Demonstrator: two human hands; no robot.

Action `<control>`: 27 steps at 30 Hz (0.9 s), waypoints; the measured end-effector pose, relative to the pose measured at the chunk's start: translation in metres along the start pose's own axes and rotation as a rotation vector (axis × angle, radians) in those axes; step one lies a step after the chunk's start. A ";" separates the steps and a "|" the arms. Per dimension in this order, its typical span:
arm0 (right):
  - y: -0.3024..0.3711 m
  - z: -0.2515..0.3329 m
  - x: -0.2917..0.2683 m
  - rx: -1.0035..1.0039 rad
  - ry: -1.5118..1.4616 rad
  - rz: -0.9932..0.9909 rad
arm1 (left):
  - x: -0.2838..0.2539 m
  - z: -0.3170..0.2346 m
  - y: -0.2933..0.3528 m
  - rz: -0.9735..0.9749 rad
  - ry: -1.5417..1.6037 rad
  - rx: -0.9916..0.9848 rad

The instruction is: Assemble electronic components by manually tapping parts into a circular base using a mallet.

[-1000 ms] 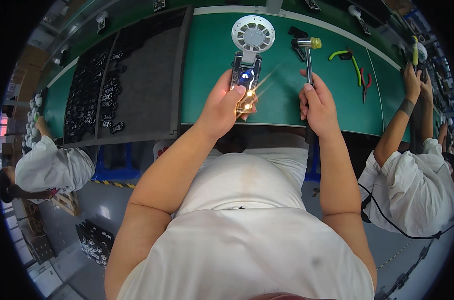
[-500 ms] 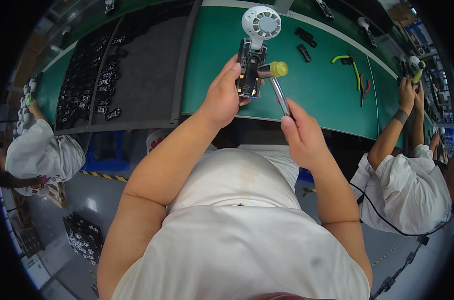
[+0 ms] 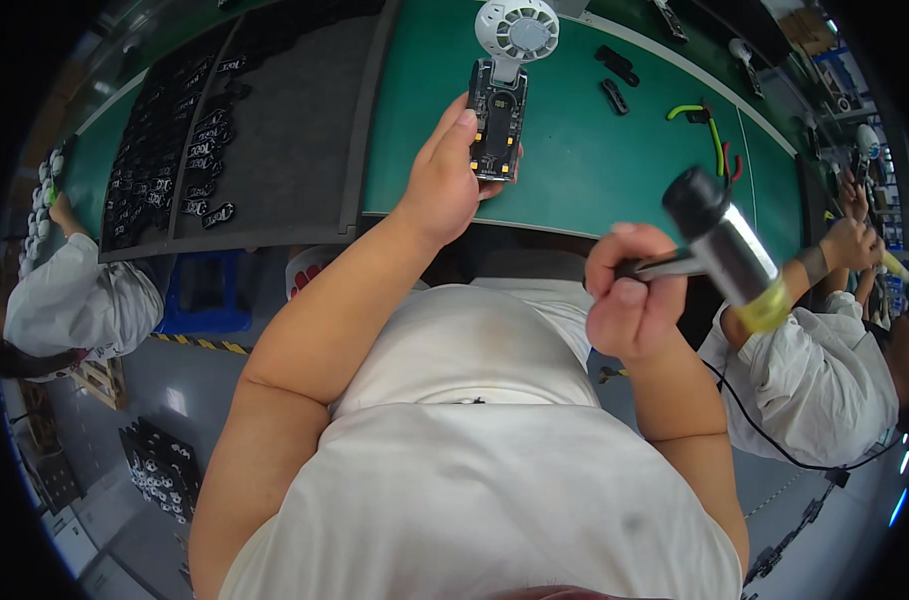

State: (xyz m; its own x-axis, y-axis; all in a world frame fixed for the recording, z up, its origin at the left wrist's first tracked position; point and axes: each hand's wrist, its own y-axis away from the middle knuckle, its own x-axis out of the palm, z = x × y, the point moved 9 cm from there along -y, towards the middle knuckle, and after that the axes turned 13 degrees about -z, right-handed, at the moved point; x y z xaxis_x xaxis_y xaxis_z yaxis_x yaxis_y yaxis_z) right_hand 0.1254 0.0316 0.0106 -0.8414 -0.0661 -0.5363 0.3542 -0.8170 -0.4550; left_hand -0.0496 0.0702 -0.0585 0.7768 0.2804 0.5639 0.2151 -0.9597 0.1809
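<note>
factory assembly line: long green workbench, trays of black parts, white-coated co-workers

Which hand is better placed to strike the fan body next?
Right: the right hand grips the small hammer, raised clear of the bench. The left hand is occupied holding the handheld fan over the green mat.
</note>
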 end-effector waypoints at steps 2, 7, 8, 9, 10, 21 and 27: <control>-0.001 0.001 0.005 -0.102 0.085 -0.001 | 0.003 0.000 -0.001 0.031 0.004 0.011; 0.001 -0.003 -0.009 0.105 -0.151 -0.043 | -0.001 0.000 -0.005 0.027 -0.053 -0.002; 0.002 -0.004 -0.007 0.110 -0.155 -0.039 | -0.003 0.003 -0.003 0.021 -0.054 -0.006; 0.001 -0.008 0.002 0.109 -0.071 0.018 | -0.006 0.005 -0.002 -0.002 -0.048 -0.007; -0.004 -0.015 0.011 0.105 0.019 0.069 | -0.007 0.005 -0.006 -0.017 -0.040 -0.006; -0.024 -0.076 -0.038 0.300 -0.176 -0.227 | -0.004 -0.005 -0.002 0.077 -0.027 0.065; -0.025 -0.120 -0.027 0.668 -0.485 -0.342 | -0.002 -0.008 0.000 0.076 0.021 0.070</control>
State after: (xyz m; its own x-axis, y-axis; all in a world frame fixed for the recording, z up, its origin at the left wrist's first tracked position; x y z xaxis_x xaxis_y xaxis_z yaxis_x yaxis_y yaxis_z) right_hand 0.1888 0.1224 -0.0492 -0.9912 0.1309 -0.0192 -0.1317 -0.9897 0.0554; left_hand -0.0558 0.0700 -0.0527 0.7798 0.2061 0.5911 0.1970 -0.9771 0.0808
